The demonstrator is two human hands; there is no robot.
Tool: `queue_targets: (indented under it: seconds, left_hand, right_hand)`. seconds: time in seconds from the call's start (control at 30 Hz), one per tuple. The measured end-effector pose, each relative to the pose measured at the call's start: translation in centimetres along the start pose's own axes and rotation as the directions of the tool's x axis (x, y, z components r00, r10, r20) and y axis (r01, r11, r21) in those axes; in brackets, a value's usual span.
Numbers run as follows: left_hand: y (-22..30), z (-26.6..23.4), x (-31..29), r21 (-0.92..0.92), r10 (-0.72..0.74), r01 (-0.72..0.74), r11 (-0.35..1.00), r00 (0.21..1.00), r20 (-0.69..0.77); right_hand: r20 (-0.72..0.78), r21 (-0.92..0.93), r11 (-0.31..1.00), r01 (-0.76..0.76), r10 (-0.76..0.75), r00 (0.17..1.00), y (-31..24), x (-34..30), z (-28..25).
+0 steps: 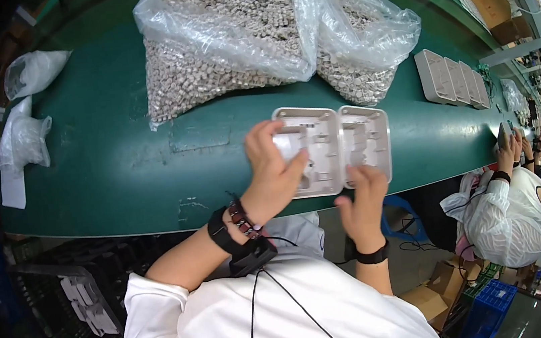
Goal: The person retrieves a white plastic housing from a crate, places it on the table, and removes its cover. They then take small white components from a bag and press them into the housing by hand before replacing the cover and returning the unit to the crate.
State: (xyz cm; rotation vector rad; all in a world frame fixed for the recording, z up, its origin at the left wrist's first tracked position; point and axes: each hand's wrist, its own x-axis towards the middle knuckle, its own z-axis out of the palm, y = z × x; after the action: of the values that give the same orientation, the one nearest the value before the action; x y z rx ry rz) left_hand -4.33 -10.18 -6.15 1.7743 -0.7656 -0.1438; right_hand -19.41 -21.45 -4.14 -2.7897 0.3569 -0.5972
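Head view: green counter (115,168) curves across the frame. Two white moulded plastic trays lie side by side at its near edge, touching: left tray (314,147) and right tray (367,140), both with compartments facing up. Left hand (271,175) is over the left tray's left part, fingers (294,166) curled, thumb and forefinger close together over a compartment; cannot tell if they pinch anything, too small. Right hand (362,201) is at the near edge where the two trays meet, fingers bent and resting on the rim, loosely closed, nothing clearly gripped. Both wrists wear black bands; the left also a bead bracelet, with a cable running down the white sleeve.

Behind the trays, two clear plastic bags of small pale parts: big bag (227,32) and smaller bag (363,43), just beside each other. Row of more white trays (451,76) further right on the counter. Crumpled empty bags (25,125) far left. Black crate (79,314) under the counter, lower left. Another person (525,205) in white sits at right, hands raised at the counter edge.
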Motion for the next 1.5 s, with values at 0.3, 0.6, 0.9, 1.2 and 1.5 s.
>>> queue_targets:
  seconds: [0.3,0.6,0.9,1.2,1.5]
  left_hand:
    - [8.3,-18.6,-0.4,0.251,0.144,-0.164,0.954,0.985,0.098]
    - [6.0,-49.3,-20.3,0.355,0.036,0.665,0.657,0.442,-0.896]
    - [-18.5,-53.9,-40.1,0.321,-0.596,0.756,-0.570,-0.111,-0.795]
    - [-26.5,-54.7,-43.4,0.418,-0.635,0.757,-0.502,0.005,-0.772]
    - [-24.7,-56.6,-44.5,0.453,-0.696,0.871,-0.191,0.205,-0.688]
  right_hand:
    - [-0.077,0.338,0.888,0.313,-0.306,0.949,-5.2,3.8,2.3]
    - [0.322,0.452,0.726,0.518,-0.674,0.665,-15.5,6.9,6.5]
    - [0.478,0.239,0.838,0.491,-0.541,0.692,-15.2,6.4,8.5]
    - [0.526,0.157,0.846,0.510,-0.508,0.682,-13.8,5.6,8.7]
    - [0.530,0.120,0.845,0.521,-0.498,0.686,-13.8,5.8,8.9]
